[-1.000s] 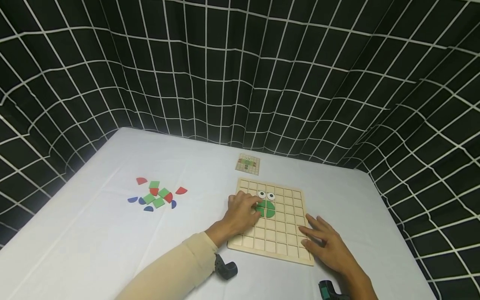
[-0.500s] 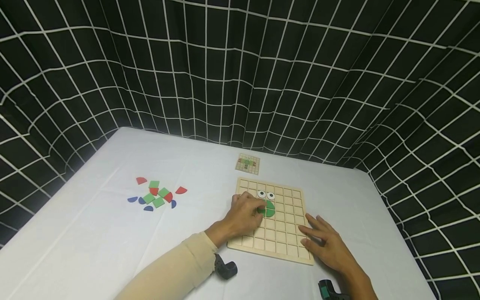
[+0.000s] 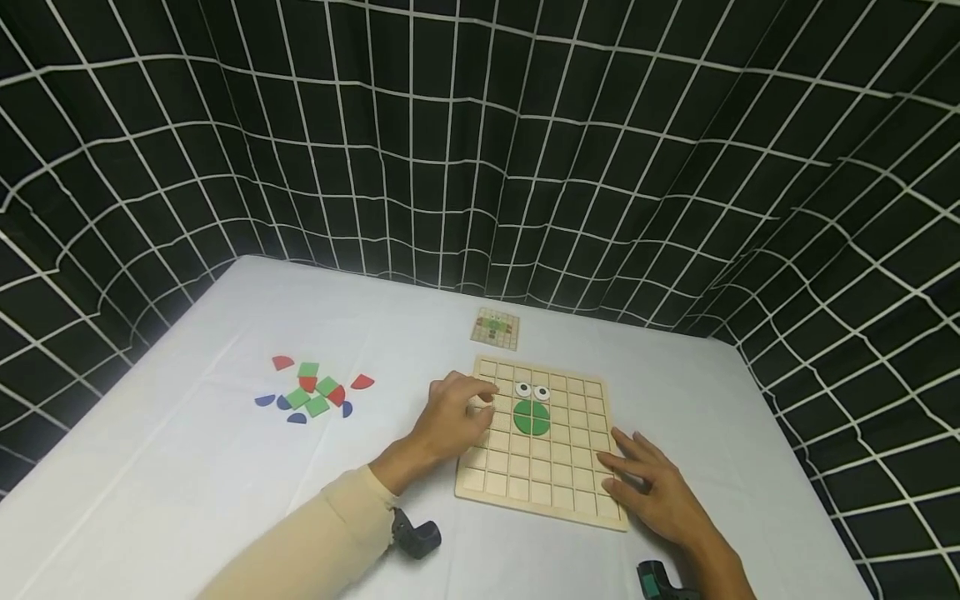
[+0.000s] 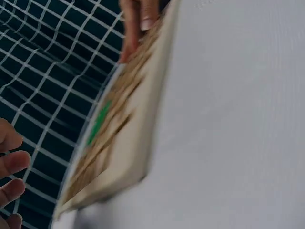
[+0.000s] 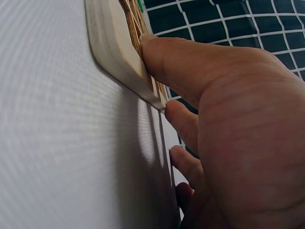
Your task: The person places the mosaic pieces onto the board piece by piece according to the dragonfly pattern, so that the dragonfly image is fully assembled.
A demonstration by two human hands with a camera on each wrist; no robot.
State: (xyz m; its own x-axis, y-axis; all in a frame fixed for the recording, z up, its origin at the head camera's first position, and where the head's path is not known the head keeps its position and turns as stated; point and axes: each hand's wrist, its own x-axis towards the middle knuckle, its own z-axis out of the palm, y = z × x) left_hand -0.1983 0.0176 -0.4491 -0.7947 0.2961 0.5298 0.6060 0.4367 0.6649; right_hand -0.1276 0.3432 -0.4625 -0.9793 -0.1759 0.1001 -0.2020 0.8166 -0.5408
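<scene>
A wooden grid board [image 3: 555,475] lies on the white table. Near its middle, green pieces form a disc [image 3: 532,417], and two round eye pieces [image 3: 532,391] sit just above it. My left hand [image 3: 450,421] hovers over the board's left edge, thumb and fingers parted with nothing between them. In the left wrist view the fingertips of my left hand [image 4: 14,164] show at the left border, apart from the blurred board. My right hand [image 3: 660,492] rests at the board's right edge. The right wrist view shows its thumb [image 5: 176,59] lying on the rim, fingers relaxed.
Left on the table lie loose pieces: several green squares [image 3: 317,406], red quarter-rounds [image 3: 363,382] and blue half-rounds [image 3: 297,418]. Behind the board lies a small picture card [image 3: 496,327]. A black curtain with white grid lines [image 3: 450,150] surrounds the table.
My left hand has drawn back leftward from the green disc to the board's left edge, uncovering the whole disc. The right hand has stayed in place.
</scene>
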